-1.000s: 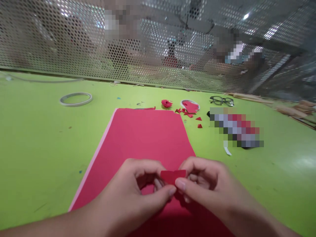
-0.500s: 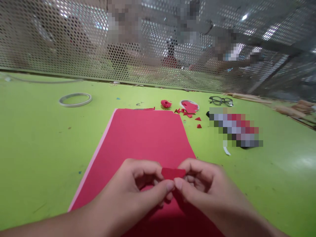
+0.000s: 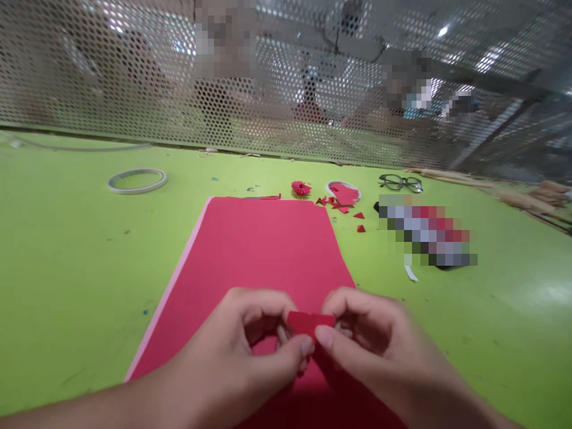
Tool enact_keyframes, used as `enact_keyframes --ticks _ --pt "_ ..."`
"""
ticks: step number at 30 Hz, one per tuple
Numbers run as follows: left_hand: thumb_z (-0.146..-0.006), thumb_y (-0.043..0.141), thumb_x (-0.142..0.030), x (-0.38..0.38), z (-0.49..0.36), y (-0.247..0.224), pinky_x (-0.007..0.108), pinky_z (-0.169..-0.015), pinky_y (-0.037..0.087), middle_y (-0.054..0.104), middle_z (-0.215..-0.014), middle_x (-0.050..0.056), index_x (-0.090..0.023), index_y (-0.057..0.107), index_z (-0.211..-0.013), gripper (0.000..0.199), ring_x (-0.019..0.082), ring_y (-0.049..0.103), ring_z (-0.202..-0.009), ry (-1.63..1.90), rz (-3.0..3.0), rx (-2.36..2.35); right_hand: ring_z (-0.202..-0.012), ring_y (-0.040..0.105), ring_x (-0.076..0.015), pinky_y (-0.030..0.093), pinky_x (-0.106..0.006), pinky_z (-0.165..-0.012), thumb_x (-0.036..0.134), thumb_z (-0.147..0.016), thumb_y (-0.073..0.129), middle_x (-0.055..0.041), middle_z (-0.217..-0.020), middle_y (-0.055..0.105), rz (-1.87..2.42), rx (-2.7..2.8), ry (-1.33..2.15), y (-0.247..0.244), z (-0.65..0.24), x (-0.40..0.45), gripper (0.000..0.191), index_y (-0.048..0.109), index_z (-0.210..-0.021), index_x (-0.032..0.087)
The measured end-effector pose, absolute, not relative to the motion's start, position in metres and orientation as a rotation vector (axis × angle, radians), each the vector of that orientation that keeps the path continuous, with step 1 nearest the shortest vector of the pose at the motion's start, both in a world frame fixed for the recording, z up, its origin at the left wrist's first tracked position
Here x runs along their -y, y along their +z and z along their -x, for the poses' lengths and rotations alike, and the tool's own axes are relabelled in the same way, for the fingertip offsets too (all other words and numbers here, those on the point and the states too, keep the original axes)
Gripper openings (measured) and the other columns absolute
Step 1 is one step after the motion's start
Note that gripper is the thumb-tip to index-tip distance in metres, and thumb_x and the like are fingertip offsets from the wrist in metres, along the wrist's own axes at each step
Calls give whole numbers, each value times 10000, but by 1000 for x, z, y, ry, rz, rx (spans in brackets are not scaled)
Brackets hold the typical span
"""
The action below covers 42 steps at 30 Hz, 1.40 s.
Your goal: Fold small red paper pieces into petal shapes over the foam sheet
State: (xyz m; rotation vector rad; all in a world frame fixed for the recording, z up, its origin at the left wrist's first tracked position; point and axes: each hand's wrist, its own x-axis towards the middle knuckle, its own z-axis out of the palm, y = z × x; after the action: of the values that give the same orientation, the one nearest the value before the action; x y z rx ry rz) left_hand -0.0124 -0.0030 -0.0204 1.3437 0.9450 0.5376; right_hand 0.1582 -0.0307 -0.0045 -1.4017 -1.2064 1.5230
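A small folded piece of red paper [image 3: 308,323] is pinched between my two hands, just above a large stack of red paper sheets [image 3: 268,250]. My left hand [image 3: 250,333] grips its left end with thumb below and index finger behind. On the right end, my right hand [image 3: 370,336] presses its thumb against the front of the paper. The other fingers of both hands curl behind, partly hidden. Beyond the stack stand a pleated red paper rosette [image 3: 301,188] and several small folded red paper triangles [image 3: 360,229].
A white ring [image 3: 137,181] lies on the green table [image 3: 67,250] at left. A round container [image 3: 343,192] with red paper stands at the back. Eyeglasses [image 3: 401,183] and a blurred-out package [image 3: 424,232] are at right. A perforated metal screen [image 3: 156,89] borders the table; people show behind it.
The red paper piece has dropped slightly and tilted, showing more of its front. My left thumb has shifted a little lower, leaving a small gap from the right thumb.
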Motion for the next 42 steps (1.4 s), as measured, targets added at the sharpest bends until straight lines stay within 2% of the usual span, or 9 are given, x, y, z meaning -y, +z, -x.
enact_keyframes --ticks 5,10,15,17,21,28,37,42 --pt "-810 595 -264 2 10 -20 231 -533 369 535 -606 -37 -191 531 -633 201 121 465 -583 601 -1315 -935 -522 491 -105 391 -233 -518 318 -734 739 34 -571 576 1335 1110 1599 -8 -162 32 216 593 -633 195" --pt "-799 572 -253 0 6 -12 292 -660 445 597 -678 3 -189 553 -666 148 178 561 -697 567 -1371 -960 -496 538 -100 457 -225 -518 349 -773 726 28 -556 613 1308 1063 1574 -19 -161 32 251 591 -623 199" --pt "-778 585 -267 0 8 -12 251 -548 367 497 -620 -41 -210 501 -633 177 141 446 -607 498 -1445 -1014 -601 567 -114 479 -211 -556 198 -749 688 36 -648 617 1326 1214 1392 -17 -158 32 31 667 -760 218" --pt "-772 585 -249 1 8 -12 246 -540 352 477 -610 -48 -212 493 -629 174 137 433 -600 460 -1480 -1008 -660 605 -135 520 -228 -606 153 -740 667 19 -718 656 1302 1308 1270 -14 -157 32 97 678 -795 232" --pt "-777 550 -236 3 7 -11 238 -517 325 401 -570 -70 -219 449 -603 202 123 387 -564 447 -1533 -1012 -697 652 -150 553 -240 -646 103 -758 629 5 -736 686 1249 1441 1150 -11 -158 32 143 629 -698 233" --pt "-777 593 -273 3 10 -14 301 -646 428 583 -678 2 -198 561 -689 120 191 539 -692 491 -1433 -944 -649 641 -100 523 -151 -594 142 -748 653 48 -697 691 1267 1191 1268 -16 -160 34 120 652 -709 256" --pt "-780 672 -256 2 9 -20 236 -566 389 597 -620 -30 -200 594 -668 147 134 500 -611 602 -1314 -909 -588 531 -128 447 -226 -541 224 -706 665 41 -634 612 1388 1085 1266 -5 -153 36 55 643 -675 264" --pt "-755 715 -220 1 9 -17 219 -553 388 617 -602 -32 -193 596 -644 165 119 506 -591 637 -1219 -885 -600 522 -125 447 -212 -540 242 -716 671 47 -635 605 1406 1056 1269 -4 -153 36 41 643 -695 265"
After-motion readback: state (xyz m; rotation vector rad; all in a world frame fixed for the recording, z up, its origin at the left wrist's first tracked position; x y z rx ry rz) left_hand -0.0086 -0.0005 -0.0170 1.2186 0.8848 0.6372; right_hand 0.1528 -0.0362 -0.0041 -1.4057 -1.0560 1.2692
